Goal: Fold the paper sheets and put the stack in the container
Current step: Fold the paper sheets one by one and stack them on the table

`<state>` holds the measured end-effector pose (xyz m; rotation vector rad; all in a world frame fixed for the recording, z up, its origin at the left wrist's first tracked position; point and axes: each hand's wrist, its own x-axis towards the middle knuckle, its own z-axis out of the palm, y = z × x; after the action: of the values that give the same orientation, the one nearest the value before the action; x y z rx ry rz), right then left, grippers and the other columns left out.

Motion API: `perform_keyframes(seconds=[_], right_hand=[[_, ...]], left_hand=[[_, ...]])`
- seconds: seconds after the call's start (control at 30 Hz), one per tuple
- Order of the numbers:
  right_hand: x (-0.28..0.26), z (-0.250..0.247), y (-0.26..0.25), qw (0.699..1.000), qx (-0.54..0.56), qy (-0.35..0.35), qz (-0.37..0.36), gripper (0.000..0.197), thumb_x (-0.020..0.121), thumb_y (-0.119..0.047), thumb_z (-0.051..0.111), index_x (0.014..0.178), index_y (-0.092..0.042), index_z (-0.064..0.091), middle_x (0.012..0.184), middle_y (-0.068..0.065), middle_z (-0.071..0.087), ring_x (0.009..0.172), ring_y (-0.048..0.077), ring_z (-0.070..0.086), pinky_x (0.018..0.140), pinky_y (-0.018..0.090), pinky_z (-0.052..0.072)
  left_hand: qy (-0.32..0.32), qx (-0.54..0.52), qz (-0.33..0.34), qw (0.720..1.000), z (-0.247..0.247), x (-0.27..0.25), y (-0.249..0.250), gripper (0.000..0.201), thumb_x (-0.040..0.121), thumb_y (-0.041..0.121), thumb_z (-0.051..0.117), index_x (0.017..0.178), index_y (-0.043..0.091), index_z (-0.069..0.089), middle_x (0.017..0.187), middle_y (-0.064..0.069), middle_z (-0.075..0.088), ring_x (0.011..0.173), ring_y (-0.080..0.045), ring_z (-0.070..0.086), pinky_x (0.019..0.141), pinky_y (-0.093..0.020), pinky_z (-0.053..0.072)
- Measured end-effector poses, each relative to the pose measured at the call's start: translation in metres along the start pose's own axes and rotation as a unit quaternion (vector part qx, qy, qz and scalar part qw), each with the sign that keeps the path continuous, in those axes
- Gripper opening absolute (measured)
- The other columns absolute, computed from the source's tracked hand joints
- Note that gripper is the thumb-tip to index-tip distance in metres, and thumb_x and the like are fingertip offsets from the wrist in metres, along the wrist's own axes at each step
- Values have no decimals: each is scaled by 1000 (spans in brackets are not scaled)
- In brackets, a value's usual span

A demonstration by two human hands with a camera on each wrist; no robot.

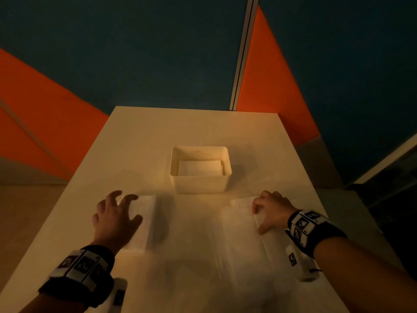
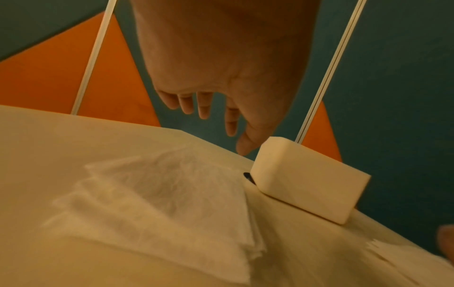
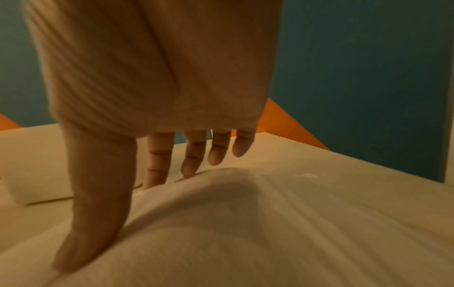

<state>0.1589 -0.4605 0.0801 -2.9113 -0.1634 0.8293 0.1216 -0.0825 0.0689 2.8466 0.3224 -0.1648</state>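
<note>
A white container (image 1: 199, 184) stands mid-table with folded paper (image 1: 199, 168) lying in it. At the front left lies a folded stack of paper (image 1: 146, 213), seen close in the left wrist view (image 2: 172, 194) beside the container (image 2: 307, 180). My left hand (image 1: 121, 211) hovers just over that stack with loose fingers (image 2: 232, 120) that touch nothing. A large unfolded sheet (image 1: 237, 240) covers the front right. My right hand (image 1: 273, 208) presses thumb and straight fingers (image 3: 113, 219) onto the sheet (image 3: 245, 233), which humps up between them.
The pale table (image 1: 135, 136) ends just behind the container, and its side edges run close to both wrists. Teal and orange wall panels rise behind it. Bare tabletop shows between the folded stack and the sheet, in front of the container.
</note>
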Motion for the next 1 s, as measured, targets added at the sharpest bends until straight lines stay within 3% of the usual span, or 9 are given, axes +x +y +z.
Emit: perform_keyframes(seconds=[0.23,0.33,0.4,0.47,0.57,0.67,0.77,0.87,1.0], right_hand=[[-1,-14,-3,1000,19,-16,-10,25,72,-34,75,70,-31,51,83,-14,51,89,12,49,83,30,32],[-9,-31,-7,988,139,-33,-63,26,78,-15,70,65,-25,50,68,-11,49,70,8,50,72,28,37],[-18,-43,-15,961,255,-26,-99,28,81,-3,66,67,-21,50,65,-8,51,60,2,50,62,24,39],[-27,-54,-25,931,345,-4,-122,25,85,0,63,73,-18,50,70,-3,56,64,5,53,62,21,41],[-38,-63,-42,860,488,54,-142,14,88,0,60,84,-12,52,82,6,62,73,16,60,63,22,49],[-48,-63,-58,774,612,90,-137,7,90,-2,55,92,-8,53,84,7,66,71,16,64,59,24,54],[-52,-59,-68,720,675,102,-126,6,93,-4,52,97,-9,53,89,9,66,70,16,65,58,27,54],[-51,-52,-67,688,709,93,-125,16,93,-2,51,107,-8,53,97,10,68,80,19,66,66,31,56],[-50,-44,-61,676,723,63,-130,33,90,6,48,112,-16,60,100,8,71,86,22,67,74,34,54]], left_hand=[[-32,-32,62,997,-5,-4,30,46,82,38,66,125,37,51,146,-1,33,132,-31,29,104,-53,32],[-79,-150,99,981,-11,-5,47,28,85,30,66,111,36,58,132,3,48,115,-18,46,97,-34,39],[-160,-269,89,946,-18,-10,63,20,87,25,65,104,32,60,122,4,55,107,-14,51,90,-27,39],[-232,-339,70,909,-24,-14,76,20,83,37,67,101,32,62,117,5,60,106,-14,55,88,-28,41],[-334,-368,67,865,-24,-17,88,74,45,76,64,106,34,61,117,6,62,106,-14,57,90,-32,46],[-398,-427,37,811,-20,-21,99,91,41,80,67,115,29,58,119,-3,64,108,-22,60,96,-37,46],[-406,-549,15,730,-23,-26,108,61,69,57,66,119,23,57,122,-11,64,113,-29,59,97,-42,48],[-340,-662,16,667,-31,-24,113,36,87,24,60,123,19,57,121,-9,65,103,-22,65,77,-32,56],[-259,-680,53,684,-42,-17,112,34,87,3,52,114,21,64,98,-9,71,80,-20,67,66,-30,58]])
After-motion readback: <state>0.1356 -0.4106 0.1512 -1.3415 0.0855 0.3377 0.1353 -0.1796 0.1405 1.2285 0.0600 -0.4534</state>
